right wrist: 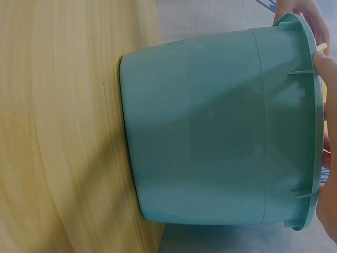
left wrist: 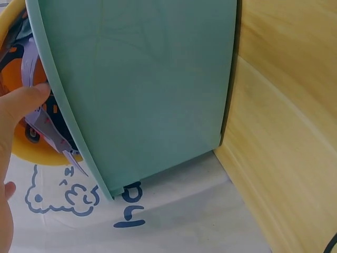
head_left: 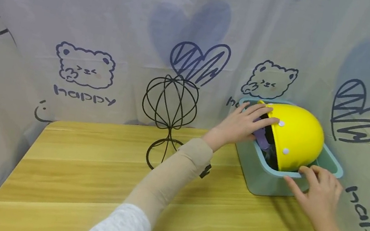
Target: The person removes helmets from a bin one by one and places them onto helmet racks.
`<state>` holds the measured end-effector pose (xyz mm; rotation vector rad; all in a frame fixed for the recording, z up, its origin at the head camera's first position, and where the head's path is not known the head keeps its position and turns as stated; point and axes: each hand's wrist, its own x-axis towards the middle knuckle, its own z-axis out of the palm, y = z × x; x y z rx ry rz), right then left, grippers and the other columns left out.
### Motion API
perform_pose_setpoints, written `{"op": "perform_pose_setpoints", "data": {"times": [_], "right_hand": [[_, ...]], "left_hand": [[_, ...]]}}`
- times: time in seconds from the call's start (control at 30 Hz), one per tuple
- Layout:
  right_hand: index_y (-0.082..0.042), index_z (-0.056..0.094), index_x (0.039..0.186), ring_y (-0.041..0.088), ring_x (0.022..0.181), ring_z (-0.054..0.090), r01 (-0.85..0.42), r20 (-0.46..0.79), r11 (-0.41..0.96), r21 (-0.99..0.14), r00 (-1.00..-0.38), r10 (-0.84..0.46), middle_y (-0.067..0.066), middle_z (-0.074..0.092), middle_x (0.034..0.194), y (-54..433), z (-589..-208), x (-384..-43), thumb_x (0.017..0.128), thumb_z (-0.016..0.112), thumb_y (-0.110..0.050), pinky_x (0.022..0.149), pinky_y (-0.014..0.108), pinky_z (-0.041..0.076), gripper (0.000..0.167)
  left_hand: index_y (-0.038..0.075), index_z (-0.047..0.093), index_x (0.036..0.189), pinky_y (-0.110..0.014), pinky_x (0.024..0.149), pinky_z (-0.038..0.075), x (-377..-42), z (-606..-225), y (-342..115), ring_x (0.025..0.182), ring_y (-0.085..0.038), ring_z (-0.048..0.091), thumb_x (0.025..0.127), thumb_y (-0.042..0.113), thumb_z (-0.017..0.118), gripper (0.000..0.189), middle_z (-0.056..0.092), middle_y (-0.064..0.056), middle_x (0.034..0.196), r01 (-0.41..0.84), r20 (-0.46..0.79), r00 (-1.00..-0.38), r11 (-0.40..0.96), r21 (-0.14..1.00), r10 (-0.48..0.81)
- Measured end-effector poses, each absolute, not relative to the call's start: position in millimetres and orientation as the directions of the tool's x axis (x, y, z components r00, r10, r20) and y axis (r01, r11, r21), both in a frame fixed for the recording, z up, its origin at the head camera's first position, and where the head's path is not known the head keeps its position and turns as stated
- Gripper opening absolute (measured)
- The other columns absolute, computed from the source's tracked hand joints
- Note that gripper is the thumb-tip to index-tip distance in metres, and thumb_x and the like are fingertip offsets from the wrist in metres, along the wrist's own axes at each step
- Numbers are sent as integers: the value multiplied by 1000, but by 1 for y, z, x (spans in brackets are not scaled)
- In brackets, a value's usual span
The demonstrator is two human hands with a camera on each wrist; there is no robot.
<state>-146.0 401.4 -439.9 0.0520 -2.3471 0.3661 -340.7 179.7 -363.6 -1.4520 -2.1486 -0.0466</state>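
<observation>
A yellow helmet [head_left: 299,139] with white rivets lies tilted in a green plastic bin [head_left: 252,170], its opening facing left. Purple strapping [left wrist: 45,126] shows inside that opening. My left hand [head_left: 242,122] grips the helmet's upper edge, fingers over the outside and thumb within the opening near the strapping. At the bin's near right rim, my right hand [head_left: 321,193] has its thumb outside the rim and its bent fingers over the top, close against the helmet's shell. The right fingertips are partly hidden behind the rim in the right wrist view.
A black wire stand [head_left: 170,127] with a rounded cage top stands left of the bin on the wooden table [head_left: 87,181]. A small black object [head_left: 205,171] shows beside my left forearm. Printed cloth [head_left: 139,35] hangs behind and along both sides.
</observation>
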Motion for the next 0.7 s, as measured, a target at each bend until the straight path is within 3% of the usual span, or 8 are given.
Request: {"op": "perform_pose_setpoints", "data": {"times": [0.23,0.43,0.7], "right_hand": [[-5,59,102,42,108,40,-123,673,958,-258,-735,87,22,50,110,401,-439,-146,85,43,-78,93,67,25,76],[-5,59,102,43,107,41,-128,675,958,-257,-733,83,22,51,108,400,-441,-145,84,41,-79,93,67,25,78],[-4,59,102,43,105,41,-132,687,958,-255,-722,84,23,51,108,401,-441,-145,83,39,-81,93,66,25,82]], "left_hand": [[35,43,143,-40,122,24,-343,-360,181,144,-22,31,86,45,71,64,36,-4,152,922,499,-158,308,-234,852],[32,49,140,-37,123,20,-347,-356,181,139,-25,35,84,50,71,62,41,-8,148,927,473,-88,246,-284,877],[29,53,137,-39,117,28,-353,-347,181,130,-27,42,81,55,71,63,46,-9,140,913,464,-8,196,-358,886]]}}
